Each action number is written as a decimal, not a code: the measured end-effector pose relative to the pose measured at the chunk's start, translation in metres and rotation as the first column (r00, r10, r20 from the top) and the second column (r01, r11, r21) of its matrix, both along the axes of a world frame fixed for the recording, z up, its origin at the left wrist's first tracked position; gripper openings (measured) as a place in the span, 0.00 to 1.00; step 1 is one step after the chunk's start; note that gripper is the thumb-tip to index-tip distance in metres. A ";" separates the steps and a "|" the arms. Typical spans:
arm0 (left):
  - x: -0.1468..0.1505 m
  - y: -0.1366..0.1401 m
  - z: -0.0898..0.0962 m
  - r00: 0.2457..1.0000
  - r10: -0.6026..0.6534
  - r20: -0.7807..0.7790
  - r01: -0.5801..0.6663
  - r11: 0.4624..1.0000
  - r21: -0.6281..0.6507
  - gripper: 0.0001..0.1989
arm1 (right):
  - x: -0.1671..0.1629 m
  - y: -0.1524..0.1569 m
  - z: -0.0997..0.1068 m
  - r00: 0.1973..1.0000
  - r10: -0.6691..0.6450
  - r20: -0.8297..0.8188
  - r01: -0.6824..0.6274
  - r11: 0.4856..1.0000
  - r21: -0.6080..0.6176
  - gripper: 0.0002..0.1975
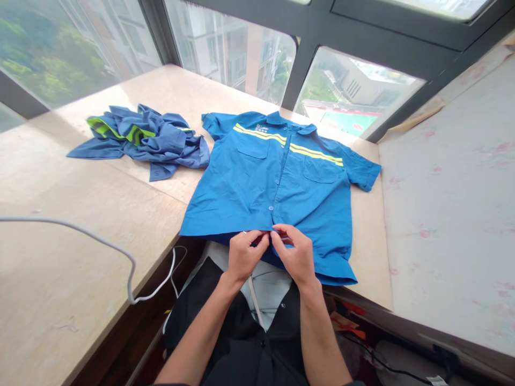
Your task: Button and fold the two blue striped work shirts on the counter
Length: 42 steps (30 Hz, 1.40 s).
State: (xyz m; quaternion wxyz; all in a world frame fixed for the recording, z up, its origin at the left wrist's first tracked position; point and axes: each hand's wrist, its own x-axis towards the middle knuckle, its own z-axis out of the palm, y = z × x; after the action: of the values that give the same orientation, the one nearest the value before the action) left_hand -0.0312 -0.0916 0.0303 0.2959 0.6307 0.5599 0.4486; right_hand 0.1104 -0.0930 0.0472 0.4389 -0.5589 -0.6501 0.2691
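A blue short-sleeved work shirt (257, 177) with a yellow reflective stripe across the chest lies front up, its collar toward the window. Its hem hangs a little over the sill's front edge. At the bottom of the button placket, my left hand (247, 252) pinches the hem with thumb and fingers. Close beside it, my right hand (293, 249) pinches the other side of the placket bottom. Both hands are closed on the cloth, and the fingertips nearly meet. Several buttons run up the placket; whether the lowest one is between my fingers cannot be seen.
A crumpled darker blue garment (161, 139) with lime stripes lies left of the shirt on the pale sill (60, 187). A white cable (108, 244) loops over the left edge. Windows (237, 53) stand behind, and a floral-papered wall (446, 214) closes the right side.
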 end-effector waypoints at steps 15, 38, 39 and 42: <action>0.014 -0.001 -0.001 0.981 0.157 0.118 -0.163 0.986 0.040 0.08 | -0.008 0.012 -0.016 0.835 -0.280 -0.475 0.109 0.928 -0.356 0.11; 0.009 0.004 0.002 1.000 0.017 -0.010 -0.015 0.984 0.177 0.06 | 0.027 0.017 0.015 0.947 0.268 0.179 -0.276 0.961 0.024 0.13; 0.010 0.003 0.002 1.000 0.022 -0.006 -0.020 0.982 0.188 0.06 | 0.027 0.017 0.015 0.950 0.257 0.177 -0.266 0.964 0.027 0.13; 0.011 0.003 0.002 1.000 0.027 0.002 -0.026 0.973 0.229 0.06 | 0.027 0.016 0.014 0.959 0.230 0.164 -0.238 0.971 0.031 0.12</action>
State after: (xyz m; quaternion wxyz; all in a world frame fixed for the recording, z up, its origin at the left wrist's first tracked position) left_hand -0.0201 -0.0888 0.0322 0.2150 0.6532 0.5131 0.5136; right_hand 0.1374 -0.0773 0.0608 0.3644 -0.4865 -0.7513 0.2572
